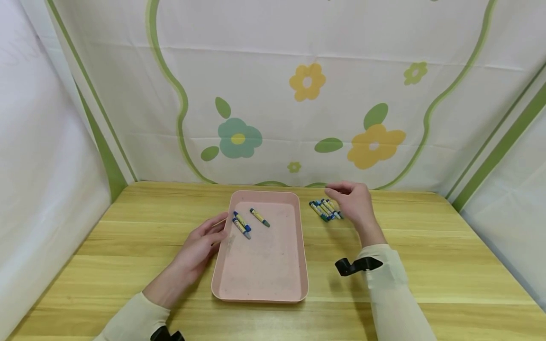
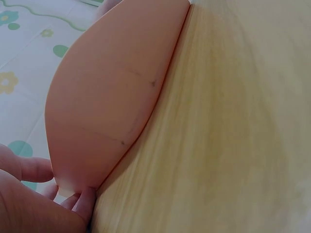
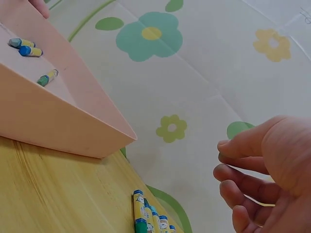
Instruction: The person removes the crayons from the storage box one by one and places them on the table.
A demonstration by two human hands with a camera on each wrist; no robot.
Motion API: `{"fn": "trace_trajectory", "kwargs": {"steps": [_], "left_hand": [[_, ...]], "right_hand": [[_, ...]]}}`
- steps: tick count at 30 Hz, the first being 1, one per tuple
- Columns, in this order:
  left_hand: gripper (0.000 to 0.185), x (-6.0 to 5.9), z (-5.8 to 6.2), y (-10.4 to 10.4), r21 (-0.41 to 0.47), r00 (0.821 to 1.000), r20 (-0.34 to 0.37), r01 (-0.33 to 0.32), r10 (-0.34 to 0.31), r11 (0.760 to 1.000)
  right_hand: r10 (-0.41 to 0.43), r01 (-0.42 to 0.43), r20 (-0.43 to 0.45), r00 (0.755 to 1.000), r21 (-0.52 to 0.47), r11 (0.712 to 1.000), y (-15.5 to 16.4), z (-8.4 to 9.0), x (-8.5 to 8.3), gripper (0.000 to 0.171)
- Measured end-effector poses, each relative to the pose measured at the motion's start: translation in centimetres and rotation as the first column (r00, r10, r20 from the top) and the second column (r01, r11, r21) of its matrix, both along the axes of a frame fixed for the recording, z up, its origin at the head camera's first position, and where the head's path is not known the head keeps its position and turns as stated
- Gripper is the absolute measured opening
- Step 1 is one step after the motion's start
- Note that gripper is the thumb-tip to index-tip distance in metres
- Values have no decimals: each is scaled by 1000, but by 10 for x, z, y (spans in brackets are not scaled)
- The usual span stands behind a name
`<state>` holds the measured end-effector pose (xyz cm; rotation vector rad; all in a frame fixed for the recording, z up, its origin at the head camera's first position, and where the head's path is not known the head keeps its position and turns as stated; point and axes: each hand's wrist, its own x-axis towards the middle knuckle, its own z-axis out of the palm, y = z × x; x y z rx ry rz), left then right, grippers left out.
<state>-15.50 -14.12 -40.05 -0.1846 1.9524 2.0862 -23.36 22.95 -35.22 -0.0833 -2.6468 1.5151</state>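
Right of frame centre, clustered yellow-wrapped cylindrical crayons (image 1: 319, 211) lie just below-left of the right hand (image 1: 355, 202), fingers loosely bent; the left hand (image 1: 200, 246), fingers relaxed, touches the pink rectangular tray (image 1: 264, 272).

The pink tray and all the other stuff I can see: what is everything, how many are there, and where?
Tray: 1, pink, on the table
Tray crayons: 3, yellow wrappers, inside the tray
Loose crayons: several, too bunched to count, yellow wrappers, right of the tray
Table: 1, wood-coloured, under the tray
Cloth: white with printed flowers, behind the table
Sleeves: 2, cream, on the arms
Left hand: 1, bare, at the tray's left side
Right hand: 1, bare, beside the loose crayons
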Motion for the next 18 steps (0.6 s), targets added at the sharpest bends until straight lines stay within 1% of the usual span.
{"fn": "trace_trajectory", "kwargs": {"steps": [8,14,18], "left_hand": [[60,-1,1,0,-2,1000,-3,5,-5,1000],[59,0,1,0,-4,1000,-7,3,-3,1000],[59,0,0,-1,-6,1000,-10,4,-4,1000]], "right_hand": [[7,-7,-15,1000,3,1000,-9,2,2,34],[57,-57,-30,998,-12,998,-20,0,1,31],[90,-90,-32,995,-1,996,-30,-3,1,28]]}}
